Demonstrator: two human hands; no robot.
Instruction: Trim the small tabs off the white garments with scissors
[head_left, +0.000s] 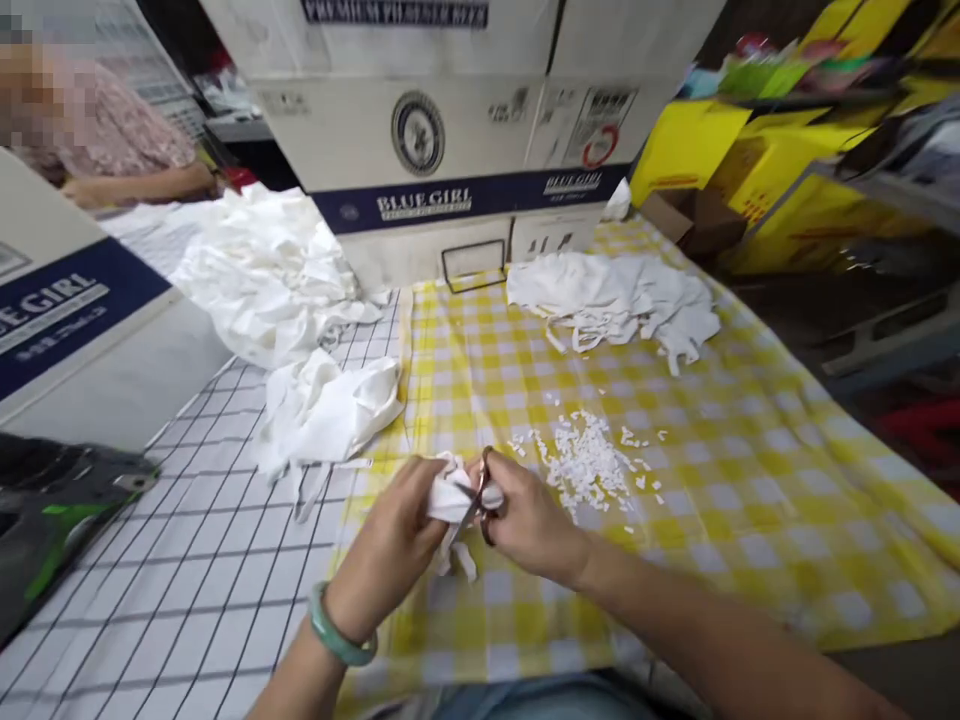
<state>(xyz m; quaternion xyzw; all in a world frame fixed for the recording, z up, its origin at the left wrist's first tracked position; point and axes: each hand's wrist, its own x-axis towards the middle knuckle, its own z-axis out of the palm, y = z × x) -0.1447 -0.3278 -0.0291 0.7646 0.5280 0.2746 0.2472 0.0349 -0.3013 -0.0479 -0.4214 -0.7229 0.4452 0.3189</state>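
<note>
My left hand, with a green bangle on its wrist, is closed on a bunched piece of white cloth. A thin strip of the cloth hangs down below the fingers. My right hand grips a pair of scissors by the handle loops, one finger through them. The blades point down and left and lie against the cloth between my hands. To the right is a heap of small white clippings. Another loose white cloth piece lies left of my hands.
A large white cloth pile lies at the back left and a flatter one at the back right. Printed cartons stand behind the table, another carton on the left. A person works beyond. Yellow bags are at right.
</note>
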